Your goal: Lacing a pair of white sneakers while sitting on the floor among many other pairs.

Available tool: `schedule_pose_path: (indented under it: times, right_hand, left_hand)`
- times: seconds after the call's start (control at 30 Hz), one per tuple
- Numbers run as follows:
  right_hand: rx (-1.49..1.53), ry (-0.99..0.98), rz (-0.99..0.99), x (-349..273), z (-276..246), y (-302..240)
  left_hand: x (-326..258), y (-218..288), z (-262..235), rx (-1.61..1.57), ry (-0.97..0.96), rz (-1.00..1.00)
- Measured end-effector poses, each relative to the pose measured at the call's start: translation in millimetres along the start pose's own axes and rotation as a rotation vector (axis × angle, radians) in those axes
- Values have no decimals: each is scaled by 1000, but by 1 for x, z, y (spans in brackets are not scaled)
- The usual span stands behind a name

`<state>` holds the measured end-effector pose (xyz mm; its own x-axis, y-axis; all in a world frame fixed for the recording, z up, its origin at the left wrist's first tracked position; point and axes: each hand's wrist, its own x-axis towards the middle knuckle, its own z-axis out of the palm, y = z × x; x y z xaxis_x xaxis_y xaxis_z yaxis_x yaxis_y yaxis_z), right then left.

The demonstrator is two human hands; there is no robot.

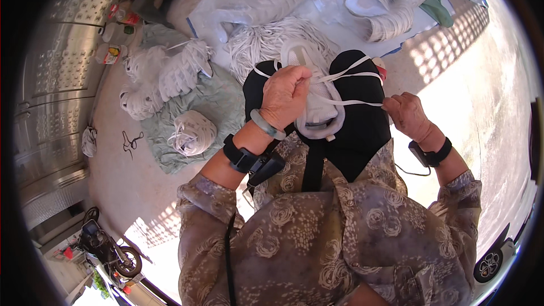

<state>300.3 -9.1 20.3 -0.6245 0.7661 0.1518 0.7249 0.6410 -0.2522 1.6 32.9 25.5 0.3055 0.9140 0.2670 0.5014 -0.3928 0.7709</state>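
A pale grey-white shoe upper (317,114) lies across my lap on a black cloth (357,130). My left hand (288,95) is closed at its left side, gripping its edge near the lacing; the fingertips are partly hidden. Off to the right, my right hand (409,115) pinches the end of a white shoelace (358,102) drawn taut from the upper. Another stretch of lace loops over the cloth above it.
A heap of loose white laces (258,45) lies just beyond my lap. Stacked white uppers (184,73), a bundled upper (192,133) and green cloth (221,93) are at left, with black scissors (131,143) on the floor. More uppers (391,22) lie on a sheet beyond.
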Motion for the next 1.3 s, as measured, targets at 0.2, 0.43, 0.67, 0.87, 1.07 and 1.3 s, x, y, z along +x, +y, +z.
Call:
schedule_pose_path:
  times: [0.2, 0.43, 0.67, 0.87, 1.07, 1.3]
  right_hand:
    - [-194, -114, 392, -146, 13, 105]
    - [-368, -567, 766, -187, 23, 130]
    - [11, 19, 250, -29, 6, 40]
    - [201, 148, 10, 44, 2, -22]
    - [286, 151, 40, 62, 16, -40]
    - [342, 123, 22, 60, 19, -39]
  left_hand:
    - [-8, -43, -24, -54, 108, -300]
    - [-13, -47, -22, 36, 111, -230]
    - [-4, -38, -19, -127, -155, -417]
    - [-14, -15, -25, 482, -162, 155]
    - [-6, -19, -26, 482, 61, 198]
    - [-5, -11, -32, -926, -305, -455]
